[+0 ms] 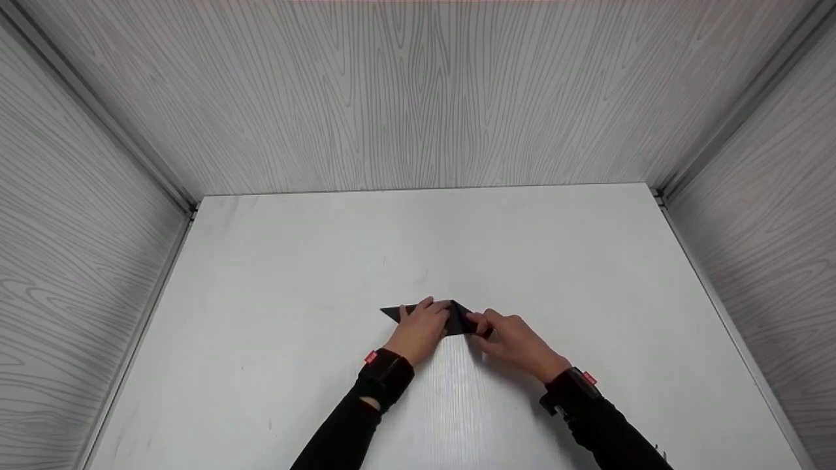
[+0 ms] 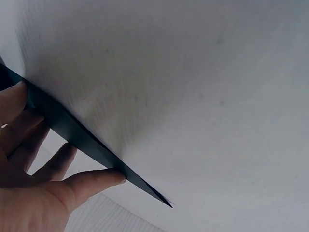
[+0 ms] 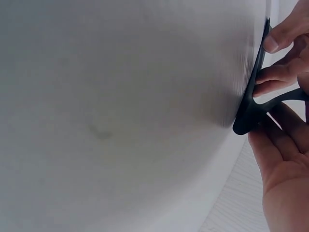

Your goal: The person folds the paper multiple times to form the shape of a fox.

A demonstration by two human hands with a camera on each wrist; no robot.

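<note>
A dark, folded sheet of paper [image 1: 455, 323] lies on the white table, its left end narrowing to a sharp point. My left hand [image 1: 421, 326] presses on its middle with spread, fairly straight fingers. In the left wrist view the paper [image 2: 72, 133] runs as a thin layered strip under those fingertips [image 2: 113, 177]. At the paper's right end, my right hand [image 1: 513, 339] pinches a flap with bent fingers. The right wrist view shows this flap [image 3: 282, 98] bent up from a rounded fold, between the thumb and fingers of my right hand [image 3: 285, 169].
The white tabletop [image 1: 294, 261] spreads around both hands. Grey wood-grain panels stand at the back [image 1: 418, 98], on the left [image 1: 72, 261] and on the right [image 1: 771, 228]. A small dark object [image 1: 659, 452] shows beside the right sleeve near the bottom edge.
</note>
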